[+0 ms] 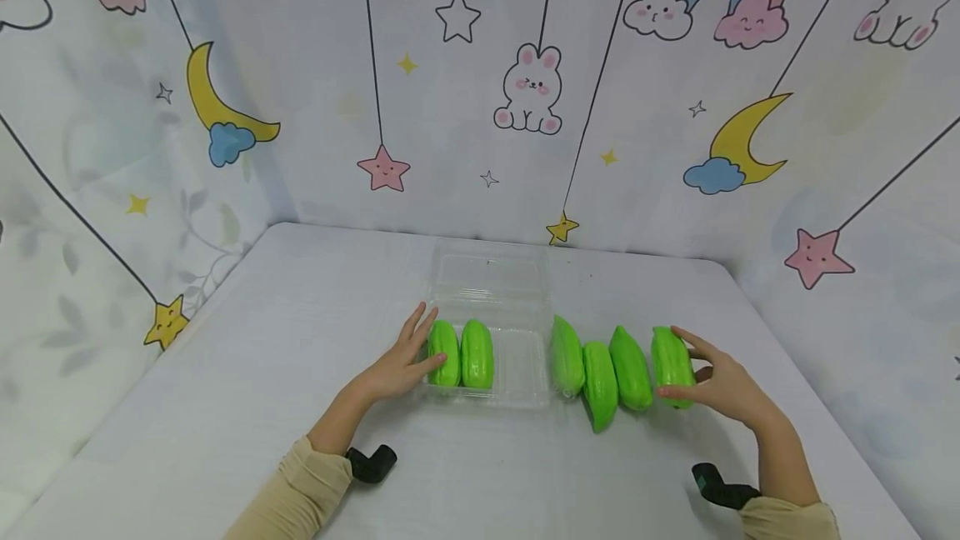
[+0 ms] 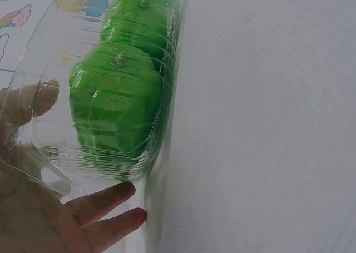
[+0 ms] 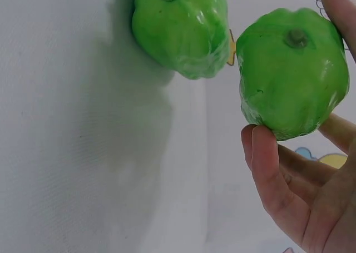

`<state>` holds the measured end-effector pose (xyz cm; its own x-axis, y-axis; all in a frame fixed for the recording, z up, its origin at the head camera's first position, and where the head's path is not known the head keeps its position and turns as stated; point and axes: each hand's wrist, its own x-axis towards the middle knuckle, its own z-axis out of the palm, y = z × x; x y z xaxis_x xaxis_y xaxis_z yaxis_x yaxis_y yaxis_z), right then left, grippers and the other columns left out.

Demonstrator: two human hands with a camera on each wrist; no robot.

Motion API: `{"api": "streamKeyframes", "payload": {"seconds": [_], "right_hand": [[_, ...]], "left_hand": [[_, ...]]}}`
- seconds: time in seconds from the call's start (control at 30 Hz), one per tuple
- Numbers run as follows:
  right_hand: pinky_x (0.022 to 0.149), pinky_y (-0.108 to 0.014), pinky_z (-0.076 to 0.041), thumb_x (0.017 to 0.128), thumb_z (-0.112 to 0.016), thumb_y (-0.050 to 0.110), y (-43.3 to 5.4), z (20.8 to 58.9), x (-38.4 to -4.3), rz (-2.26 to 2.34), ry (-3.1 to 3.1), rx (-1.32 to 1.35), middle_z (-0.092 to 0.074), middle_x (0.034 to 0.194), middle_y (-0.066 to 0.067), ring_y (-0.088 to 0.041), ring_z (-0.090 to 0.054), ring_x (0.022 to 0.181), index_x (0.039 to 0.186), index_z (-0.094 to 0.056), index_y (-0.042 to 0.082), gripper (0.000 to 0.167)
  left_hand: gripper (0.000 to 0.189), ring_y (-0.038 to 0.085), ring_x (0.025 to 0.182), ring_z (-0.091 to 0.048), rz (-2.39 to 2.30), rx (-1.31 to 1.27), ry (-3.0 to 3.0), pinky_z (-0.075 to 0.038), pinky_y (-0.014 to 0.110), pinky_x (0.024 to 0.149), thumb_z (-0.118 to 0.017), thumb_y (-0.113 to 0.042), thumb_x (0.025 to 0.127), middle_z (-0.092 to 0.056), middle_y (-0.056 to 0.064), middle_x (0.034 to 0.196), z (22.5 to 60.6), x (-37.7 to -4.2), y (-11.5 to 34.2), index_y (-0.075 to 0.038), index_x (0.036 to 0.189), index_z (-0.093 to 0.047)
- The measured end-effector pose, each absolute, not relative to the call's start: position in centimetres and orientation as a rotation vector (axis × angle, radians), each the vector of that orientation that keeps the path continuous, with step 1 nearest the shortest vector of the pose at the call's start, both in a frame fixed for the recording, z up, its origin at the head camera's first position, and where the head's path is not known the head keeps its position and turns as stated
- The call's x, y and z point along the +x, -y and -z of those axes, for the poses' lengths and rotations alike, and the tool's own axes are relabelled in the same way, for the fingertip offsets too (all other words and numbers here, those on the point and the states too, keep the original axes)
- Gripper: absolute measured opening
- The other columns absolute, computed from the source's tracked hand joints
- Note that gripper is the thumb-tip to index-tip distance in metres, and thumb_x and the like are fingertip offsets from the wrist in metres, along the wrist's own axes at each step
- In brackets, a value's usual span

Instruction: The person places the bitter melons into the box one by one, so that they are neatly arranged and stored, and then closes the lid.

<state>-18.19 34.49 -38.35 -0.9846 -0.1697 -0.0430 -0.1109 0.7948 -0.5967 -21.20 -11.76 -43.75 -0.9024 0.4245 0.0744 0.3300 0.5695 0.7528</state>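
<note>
A clear plastic box [image 1: 521, 397] with its lid folded back holds two shiny green ribbed toy melons [image 1: 477, 354]. At the box's left side is my left hand [image 1: 397, 367], its fingers spread and fairly straight along the outside. Its thumb reaches over the rim above the leftmost melon; in the left wrist view the thumb [image 2: 47, 97] shows through the plastic. With thumb and fingers, my right hand [image 1: 720, 382] holds another green toy melon [image 1: 672, 367] at the right end of the row. The right wrist view shows this melon [image 3: 292, 75] raised off the table.
Three more green melons [image 1: 632, 367] lie side by side between the box and my right hand; the nearest to the box [image 1: 567, 357] is against its right wall. The open lid [image 1: 491, 277] lies toward the back. A printed cloth [image 1: 480, 107] hangs behind the white table [image 1: 480, 473].
</note>
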Motion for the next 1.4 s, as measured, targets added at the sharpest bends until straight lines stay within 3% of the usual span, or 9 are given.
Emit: {"api": "streamKeyframes", "payload": {"seconds": [0.5, 0.77, 1.4], "right_hand": [[0.064, -0.035, -0.047, 0.071, -0.078, 0.035, -32.8, 37.7, -18.6, 0.949, -2.894, -0.288, -0.042, 0.126, -0.031, -0.03, -0.059, 0.091, 0.146, -0.024, 0.011, 0.095], [0.065, -0.036, -0.047, 0.071, -0.078, 0.036, -31.7, 37.5, -18.9, 0.952, -2.889, -0.304, -0.042, 0.128, -0.03, -0.03, -0.058, 0.093, 0.145, -0.025, 0.013, 0.094], [0.066, -0.037, -0.048, 0.071, -0.078, 0.037, -29.2, 36.9, -20.0, 0.989, -2.876, -0.383, -0.041, 0.131, -0.028, -0.028, -0.058, 0.093, 0.145, -0.026, 0.015, 0.093]], "left_hand": [[0.075, 0.039, 0.136, -0.004, -1.248, 0.641, -2.68, -0.02, 0.061, 0.1, -0.048, -0.036, 0.095, 0.012, 0.013, 0.151, 43.6, -21.1, 11.7, -0.012, 0.148, -0.001], [0.076, 0.036, 0.137, -0.003, -1.247, 0.624, -2.673, -0.019, 0.059, 0.102, -0.048, -0.038, 0.094, 0.014, 0.007, 0.151, 43.6, -21.1, 11.8, -0.011, 0.148, -0.003], [0.075, 0.038, 0.136, -0.004, -1.245, 0.629, -2.682, -0.02, 0.061, 0.1, -0.048, -0.036, 0.095, 0.012, 0.012, 0.151, 43.7, -21.2, 11.7, -0.011, 0.148, -0.003]]}}
